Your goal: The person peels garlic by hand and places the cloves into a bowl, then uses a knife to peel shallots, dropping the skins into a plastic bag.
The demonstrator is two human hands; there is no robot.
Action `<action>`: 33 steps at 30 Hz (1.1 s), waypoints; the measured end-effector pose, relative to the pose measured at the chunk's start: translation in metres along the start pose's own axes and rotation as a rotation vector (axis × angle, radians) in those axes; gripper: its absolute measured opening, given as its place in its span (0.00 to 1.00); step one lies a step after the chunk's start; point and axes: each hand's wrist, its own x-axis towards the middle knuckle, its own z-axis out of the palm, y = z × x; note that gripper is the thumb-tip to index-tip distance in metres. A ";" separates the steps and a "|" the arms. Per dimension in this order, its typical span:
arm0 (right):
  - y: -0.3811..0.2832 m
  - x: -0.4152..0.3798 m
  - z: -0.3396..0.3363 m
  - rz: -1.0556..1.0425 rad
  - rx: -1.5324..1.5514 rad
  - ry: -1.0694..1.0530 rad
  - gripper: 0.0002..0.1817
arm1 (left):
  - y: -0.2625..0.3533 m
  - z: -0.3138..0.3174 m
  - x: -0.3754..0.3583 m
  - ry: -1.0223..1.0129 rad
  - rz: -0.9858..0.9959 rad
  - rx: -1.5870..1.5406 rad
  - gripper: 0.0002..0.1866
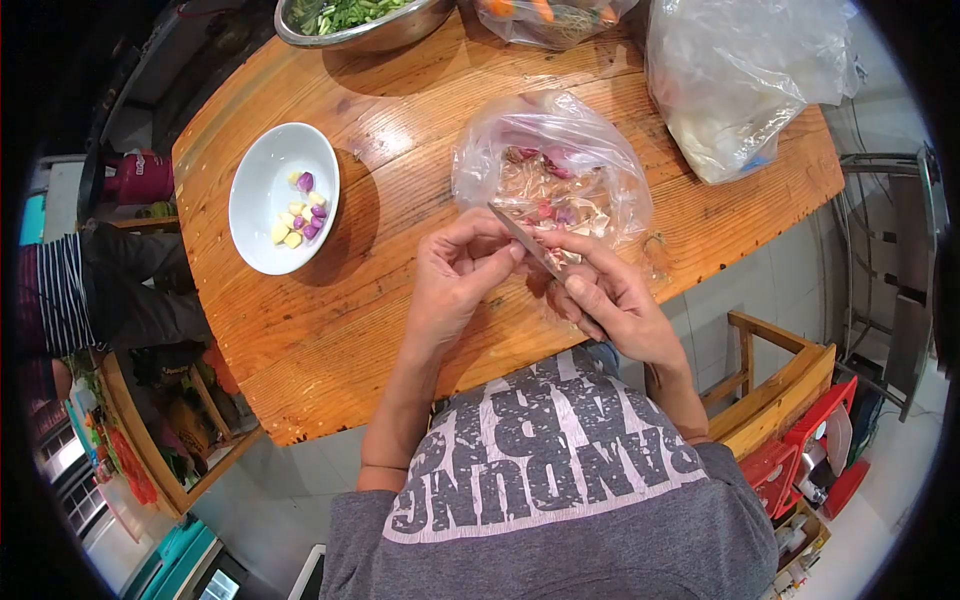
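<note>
My right hand is closed around a small knife, its blade slanting up and to the left. The fingers of my left hand pinch together beside the blade; whatever they hold is too small and hidden to make out. Just beyond both hands lies an open clear plastic bag with reddish and papery peels in it. To the left stands a white bowl containing peeled garlic cloves and purple shallots.
A metal bowl of chopped greens stands at the table's far edge, near a bag with orange vegetables. A large plastic bag sits at the far right. Another person is at the left, and a wooden chair at the right.
</note>
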 end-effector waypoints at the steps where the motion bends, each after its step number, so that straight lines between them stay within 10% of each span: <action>1: 0.001 0.000 0.000 -0.025 0.010 0.000 0.21 | 0.001 0.001 0.000 0.021 -0.009 -0.026 0.13; 33: -0.002 -0.003 -0.001 0.008 0.096 0.078 0.14 | 0.018 0.027 -0.014 0.059 0.034 0.090 0.07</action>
